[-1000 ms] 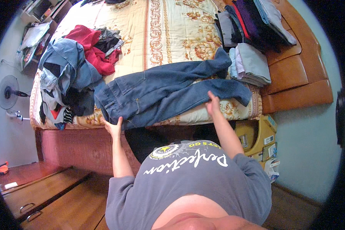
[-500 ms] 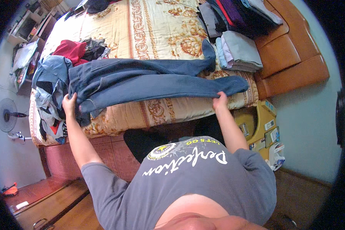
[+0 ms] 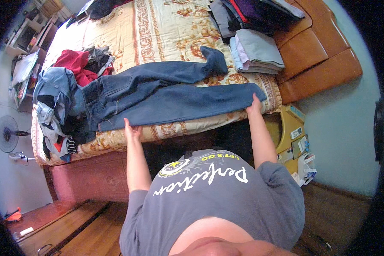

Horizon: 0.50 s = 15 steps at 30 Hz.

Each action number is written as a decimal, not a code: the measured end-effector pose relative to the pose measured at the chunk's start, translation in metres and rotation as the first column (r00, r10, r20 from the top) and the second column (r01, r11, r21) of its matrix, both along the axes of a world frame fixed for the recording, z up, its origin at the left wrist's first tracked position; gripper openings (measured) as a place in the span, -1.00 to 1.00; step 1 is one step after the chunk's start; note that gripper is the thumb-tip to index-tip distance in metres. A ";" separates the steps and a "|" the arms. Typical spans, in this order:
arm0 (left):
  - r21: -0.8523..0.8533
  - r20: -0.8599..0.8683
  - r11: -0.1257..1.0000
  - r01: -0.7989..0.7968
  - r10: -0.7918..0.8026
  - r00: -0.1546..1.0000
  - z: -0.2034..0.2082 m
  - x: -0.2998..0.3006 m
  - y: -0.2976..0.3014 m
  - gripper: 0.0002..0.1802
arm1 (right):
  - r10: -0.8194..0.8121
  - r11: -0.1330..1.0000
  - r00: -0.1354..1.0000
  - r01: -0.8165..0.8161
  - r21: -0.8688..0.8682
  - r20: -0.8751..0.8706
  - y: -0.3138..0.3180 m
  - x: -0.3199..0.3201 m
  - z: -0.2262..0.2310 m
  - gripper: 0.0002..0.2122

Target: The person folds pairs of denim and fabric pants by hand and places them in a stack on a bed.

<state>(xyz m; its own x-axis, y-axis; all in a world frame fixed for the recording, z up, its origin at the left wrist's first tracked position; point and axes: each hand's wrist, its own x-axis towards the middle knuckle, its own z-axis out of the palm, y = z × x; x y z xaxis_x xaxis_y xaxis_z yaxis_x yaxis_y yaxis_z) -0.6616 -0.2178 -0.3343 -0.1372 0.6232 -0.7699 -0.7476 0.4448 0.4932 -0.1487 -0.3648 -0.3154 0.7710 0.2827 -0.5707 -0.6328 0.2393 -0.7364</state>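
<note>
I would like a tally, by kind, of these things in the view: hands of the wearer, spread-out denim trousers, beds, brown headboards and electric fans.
Hands: 2 (left hand, right hand)
Spread-out denim trousers: 1 pair
Bed: 1
Brown headboard: 1
Electric fan: 1
Total: 6

looks like bedroom in home: wide bed (image 3: 128,47) with cream, brown-flowered cover (image 3: 170,45), padded glossy brown headboard (image 3: 322,57), neat stack of pale folded cloths (image 3: 260,48), loose heap of red, blue and dark clothes (image 3: 59,85), round grey fan (image 3: 7,130) past bed's foot.
</note>
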 end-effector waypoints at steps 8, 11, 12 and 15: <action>0.010 -0.361 0.998 0.060 -0.052 0.931 -0.055 -0.014 -0.034 -0.70 | -0.016 1.000 0.999 0.017 0.017 -0.048 -0.017 0.012 0.023 -0.63; 0.038 -0.318 0.977 0.208 -0.186 0.930 -0.062 -0.006 -0.058 -0.69 | -0.041 0.933 0.991 0.084 -0.350 0.129 -0.039 0.032 -0.031 -0.64; 0.031 -0.350 0.976 0.214 -0.190 0.917 -0.059 -0.008 -0.060 -0.70 | -0.013 0.846 0.958 0.163 -0.507 0.286 -0.038 0.031 -0.031 -0.64; 0.010 -0.458 0.981 0.193 -0.167 0.873 -0.053 -0.020 -0.066 -0.71 | 0.404 0.684 0.565 0.334 -0.648 0.719 -0.026 0.002 -0.011 -0.62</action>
